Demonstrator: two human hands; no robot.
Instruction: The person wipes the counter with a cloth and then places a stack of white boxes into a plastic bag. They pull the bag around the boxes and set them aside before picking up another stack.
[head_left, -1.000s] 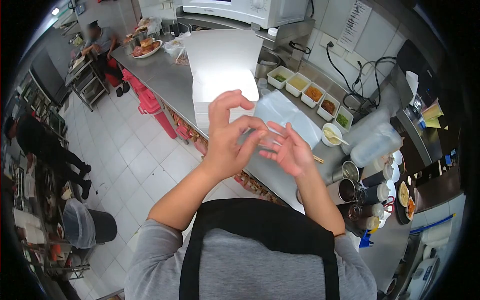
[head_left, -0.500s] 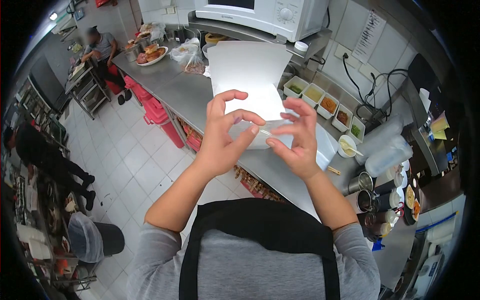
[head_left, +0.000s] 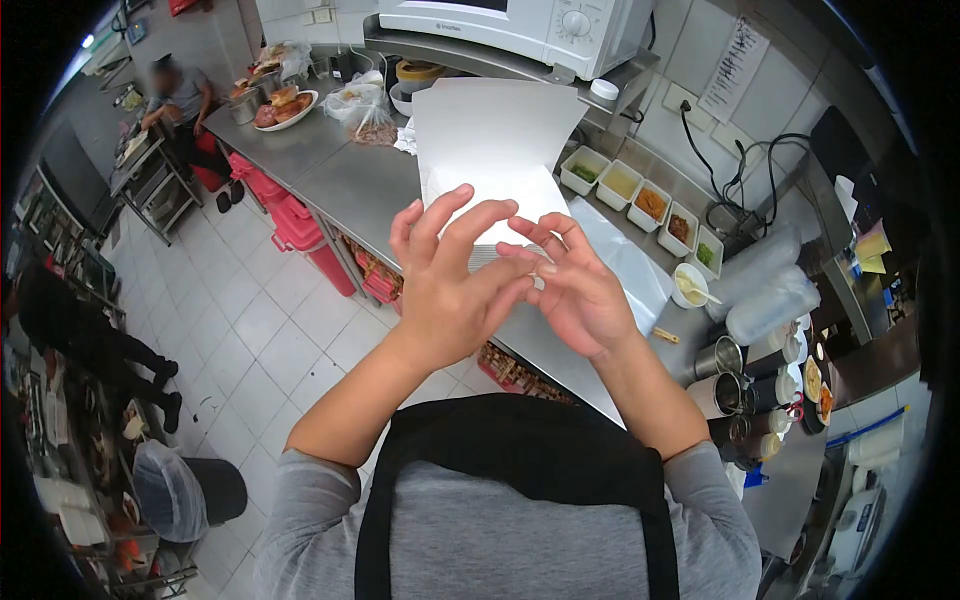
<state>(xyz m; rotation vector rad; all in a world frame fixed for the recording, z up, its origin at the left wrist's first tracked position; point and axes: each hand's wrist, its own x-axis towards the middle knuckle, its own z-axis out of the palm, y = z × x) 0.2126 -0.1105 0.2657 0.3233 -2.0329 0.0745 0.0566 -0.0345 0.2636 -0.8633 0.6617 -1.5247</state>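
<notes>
My left hand (head_left: 450,285) and my right hand (head_left: 588,295) meet in front of my chest. Thumb and index finger of each are pinched together at the tips, with the other fingers spread. Something small and pale shows between the fingertips, too small to name. Just behind the hands, on the steel counter, stands a white paper box (head_left: 495,125) with its lid raised; the hands cover part of its front. Right of the box lies a clear plastic sheet or bag (head_left: 625,262).
Several white tubs of chopped food (head_left: 649,205) line the wall beside a bowl with a spoon (head_left: 692,287). A microwave (head_left: 500,30) sits on a shelf above. Pots (head_left: 716,395) crowd the right side. Two people are at the left; a bin (head_left: 220,490) stands on the floor.
My hands have come closer together, and their fingertips now touch or overlap. A clear strip that showed between them is mostly hidden. The view has shifted slightly.
</notes>
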